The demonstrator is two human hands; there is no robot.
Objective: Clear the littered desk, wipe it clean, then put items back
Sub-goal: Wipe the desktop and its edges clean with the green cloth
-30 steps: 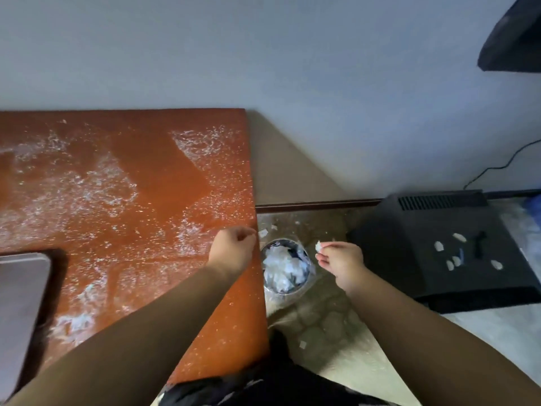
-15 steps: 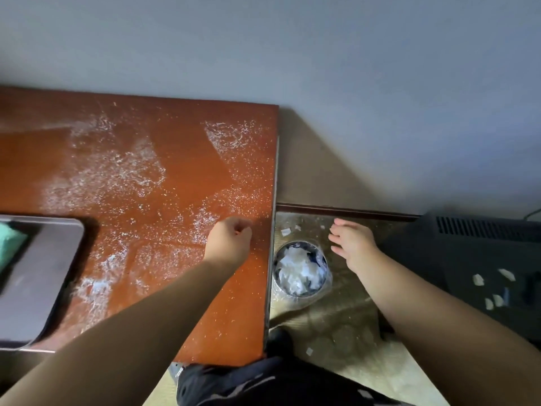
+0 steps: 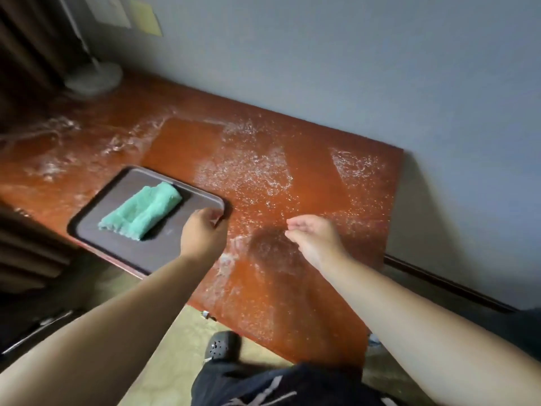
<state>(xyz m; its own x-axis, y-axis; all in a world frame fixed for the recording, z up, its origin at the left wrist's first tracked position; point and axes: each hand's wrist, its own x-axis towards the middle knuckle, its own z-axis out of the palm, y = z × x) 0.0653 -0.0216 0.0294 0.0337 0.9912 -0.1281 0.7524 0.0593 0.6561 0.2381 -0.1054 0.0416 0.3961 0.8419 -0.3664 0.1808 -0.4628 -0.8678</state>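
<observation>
Head view looks down on a reddish-brown desk (image 3: 187, 142) pushed against a grey wall (image 3: 322, 68). White powdery residue (image 3: 248, 171) is scattered over most of its top, with a few cleaner patches between the smears. A dark tray (image 3: 131, 247) sits at the near edge of the desk, left of the person, and a folded green cloth (image 3: 143, 209) lies on it, toward its far side. The left hand (image 3: 202, 232) is at the tray's right corner with its fingers curled against the rim; whether it actually grasps the tray I cannot tell from here. The right hand (image 3: 316, 238) hangs just above the dusty surface to the right of the tray, fingers relaxed and loosely extended, holding nothing. At the far left end of the desk stands a round white fan base (image 3: 93, 77). Below the desk edge, a dark shoe (image 3: 221, 344) shows on the floor.
</observation>
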